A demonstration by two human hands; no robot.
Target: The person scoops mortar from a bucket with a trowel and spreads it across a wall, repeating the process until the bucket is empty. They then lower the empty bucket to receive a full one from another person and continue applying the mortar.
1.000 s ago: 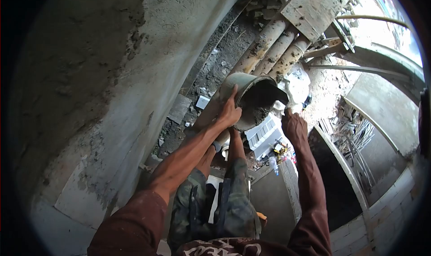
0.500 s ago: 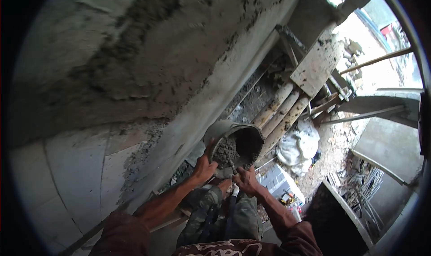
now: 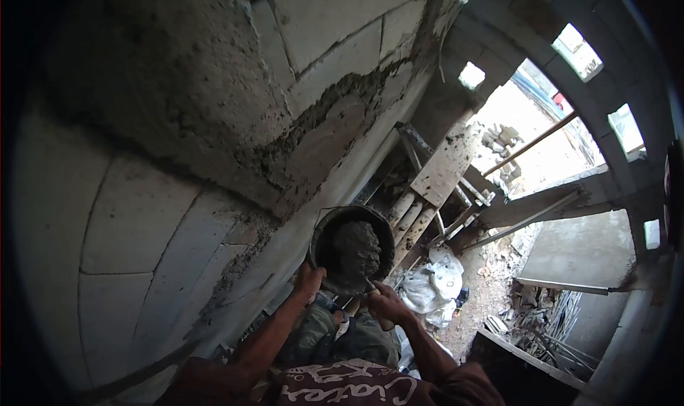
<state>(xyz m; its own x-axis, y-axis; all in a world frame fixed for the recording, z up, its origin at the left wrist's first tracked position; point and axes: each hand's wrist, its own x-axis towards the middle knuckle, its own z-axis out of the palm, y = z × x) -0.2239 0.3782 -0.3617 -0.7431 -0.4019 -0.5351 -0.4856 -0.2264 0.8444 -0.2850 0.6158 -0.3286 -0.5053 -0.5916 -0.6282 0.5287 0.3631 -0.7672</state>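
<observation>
A dark round bucket (image 3: 320, 243) is in front of my body, its mouth facing up toward me. My left hand (image 3: 310, 281) is closed on the near left side of its rim. My right hand (image 3: 387, 305) is wrapped round the handle of a trowel (image 3: 371, 285), at the near right of the rim. A heap of wet grey mortar (image 3: 358, 248) lies at the bucket's mouth beyond the trowel's shank and hides the blade. Whether all of this heap rests on the blade cannot be made out.
On the left rises a block wall (image 3: 117, 228) with a patch of wet mortar (image 3: 313, 153). Past the bucket are a spattered board (image 3: 447, 164) and poles (image 3: 413, 217). Lower down lie white plastic sacks (image 3: 433, 281) and metal rods (image 3: 563, 320). A window opening (image 3: 545, 149) is at upper right.
My view has swung, showing more wall and openings. The bucket's mouth has turned up toward me. Mortar that was low inside the bucket now stands heaped at its mouth by the trowel.
</observation>
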